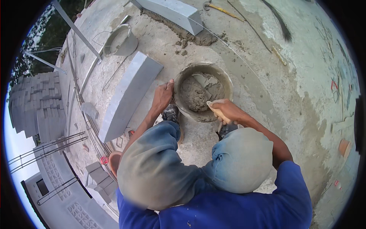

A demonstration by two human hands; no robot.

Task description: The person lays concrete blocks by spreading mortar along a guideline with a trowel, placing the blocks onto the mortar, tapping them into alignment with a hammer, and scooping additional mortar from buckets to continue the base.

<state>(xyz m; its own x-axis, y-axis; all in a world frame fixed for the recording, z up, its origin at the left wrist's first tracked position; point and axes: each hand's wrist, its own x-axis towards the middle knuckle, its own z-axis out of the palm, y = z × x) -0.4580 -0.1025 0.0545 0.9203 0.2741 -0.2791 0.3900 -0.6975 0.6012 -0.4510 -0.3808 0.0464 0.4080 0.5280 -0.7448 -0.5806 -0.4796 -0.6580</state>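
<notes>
Mortar point(193, 94), thick, grey, lumpy, in round bucket point(228, 84) just ahead of shoes. Right hand point(229, 110) wrapped round trowel point(215, 108) handle, blade in mix. Left hand point(163, 94) curled at rim, grip unclear. Straight-edged block point(131, 97) left; rough concrete point(288, 129) spreads right.

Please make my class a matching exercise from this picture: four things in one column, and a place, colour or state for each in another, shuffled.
Column one
1. trowel
2. left hand
3. hammer
4. shirt

Column two
A. blue
B. lying on the floor
C. gripped in the right hand
D. at the rim of the tub

Pairs: 1-C, 2-D, 3-B, 4-A
</notes>
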